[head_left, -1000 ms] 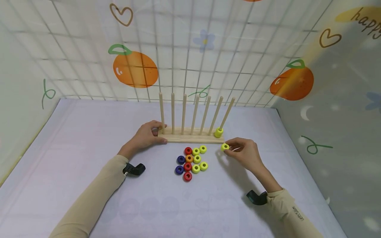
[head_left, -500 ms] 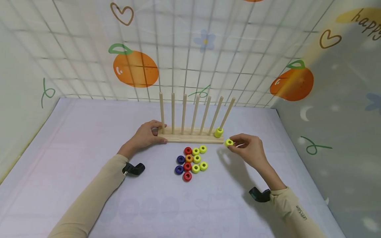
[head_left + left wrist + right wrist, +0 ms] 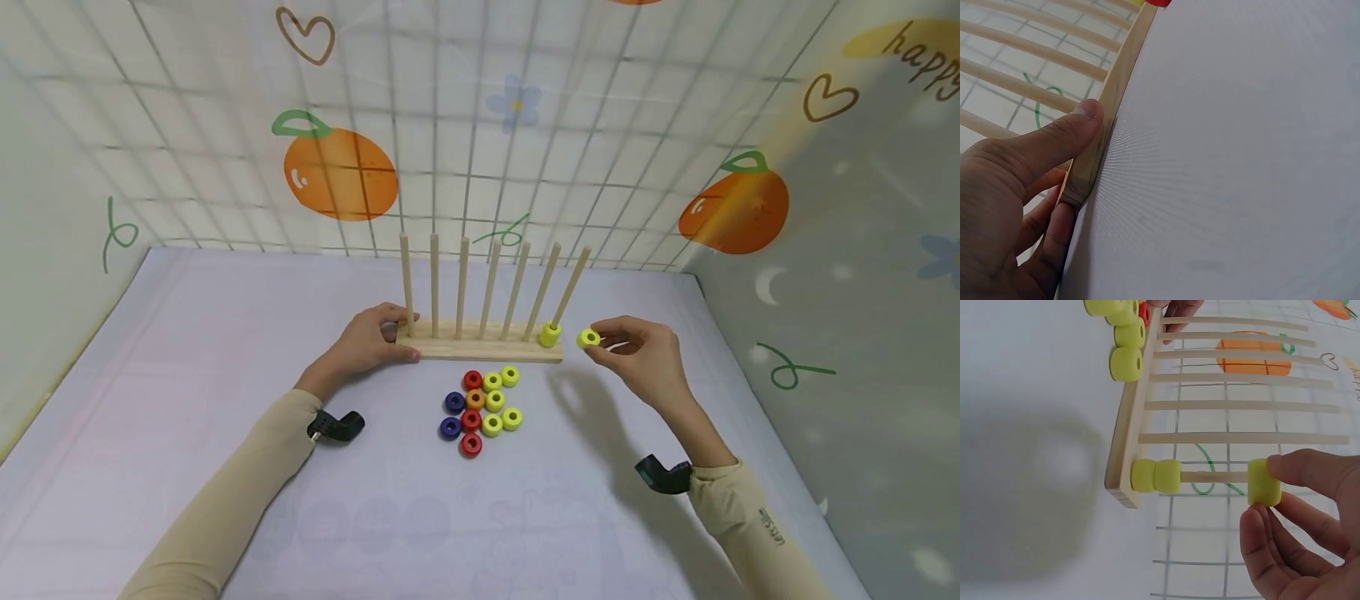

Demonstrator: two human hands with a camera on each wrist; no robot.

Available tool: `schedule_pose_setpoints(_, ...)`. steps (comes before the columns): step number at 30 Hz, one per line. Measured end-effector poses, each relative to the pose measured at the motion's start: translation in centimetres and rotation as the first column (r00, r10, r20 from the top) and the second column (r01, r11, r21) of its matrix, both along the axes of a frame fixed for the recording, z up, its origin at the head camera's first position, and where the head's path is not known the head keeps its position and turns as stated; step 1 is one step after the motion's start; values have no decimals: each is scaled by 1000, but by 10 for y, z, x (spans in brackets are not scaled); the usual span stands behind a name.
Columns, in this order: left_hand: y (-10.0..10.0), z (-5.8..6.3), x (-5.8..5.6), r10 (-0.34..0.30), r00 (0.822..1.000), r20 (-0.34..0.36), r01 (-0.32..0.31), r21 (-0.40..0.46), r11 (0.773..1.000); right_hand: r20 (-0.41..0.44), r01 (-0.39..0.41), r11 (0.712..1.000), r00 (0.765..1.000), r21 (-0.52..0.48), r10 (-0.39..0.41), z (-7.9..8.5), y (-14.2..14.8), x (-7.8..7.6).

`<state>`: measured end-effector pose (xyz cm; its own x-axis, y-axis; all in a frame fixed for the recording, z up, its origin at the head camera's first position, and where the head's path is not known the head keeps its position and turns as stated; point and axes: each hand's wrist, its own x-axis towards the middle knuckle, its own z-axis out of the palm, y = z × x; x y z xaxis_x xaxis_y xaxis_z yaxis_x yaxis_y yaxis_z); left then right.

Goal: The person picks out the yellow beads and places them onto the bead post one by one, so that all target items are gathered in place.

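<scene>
A wooden rack [image 3: 480,353] with a row of upright pegs stands on the table. My left hand [image 3: 369,337] grips its left end, thumb along the front edge in the left wrist view. Two yellow beads [image 3: 1155,476] are stacked at the foot of the rightmost peg [image 3: 572,286]. Just right of that peg, my right hand [image 3: 641,358] pinches another yellow bead [image 3: 588,338] between thumb and fingers, raised above the table. In the right wrist view this held bead overlaps the peg's line.
In front of the rack lies a cluster of loose beads: several yellow beads [image 3: 495,401], red beads [image 3: 471,445], an orange bead [image 3: 476,398] and two dark blue beads [image 3: 450,428]. A patterned curtain [image 3: 450,125] hangs behind the table [image 3: 360,517].
My right hand has moved up, away from me and a little to the right, carrying the pinched yellow bead. The left hand and the rack have stayed in place.
</scene>
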<state>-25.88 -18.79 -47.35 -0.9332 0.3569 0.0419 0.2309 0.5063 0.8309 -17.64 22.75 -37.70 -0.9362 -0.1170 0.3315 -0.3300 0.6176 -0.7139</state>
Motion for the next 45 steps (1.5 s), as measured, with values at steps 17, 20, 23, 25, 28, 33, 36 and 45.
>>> schedule_pose_setpoints(17,-1,2,0,5,1000,6,-5,0,1000,-72,12,999,997,33,-10,23,-2,-7)
schedule_pose_setpoints(20,-1,2,0,3,1000,10,-4,5,1000,-87,13,1000,996,29,-11,27,-3,-8)
schedule_pose_setpoints(23,-1,1,0,-2,1000,10,2,17,1000,-98,10,1000,995,21,-8,29,-4,-8)
schedule_pose_setpoints(25,-1,0,0,-6,1000,7,6,21,1000,-103,8,1000,995,13,-6,31,-5,-7)
schedule_pose_setpoints(28,-1,0,0,-5,1000,2,5,19,1000,-112,2,1000,994,8,-1,35,-5,-7)
schedule_pose_setpoints(33,-2,-1,0,-3,1000,-8,3,9,1000,-138,-17,1000,990,-23,14,46,-8,-8)
schedule_pose_setpoints(36,-2,-1,0,-7,1000,-7,7,13,1000,-161,-26,999,987,-43,19,56,-12,-7)
schedule_pose_setpoints(45,-1,1,1,-2,1000,-10,2,3,1000,-194,-27,998,981,-54,16,89,-29,2)
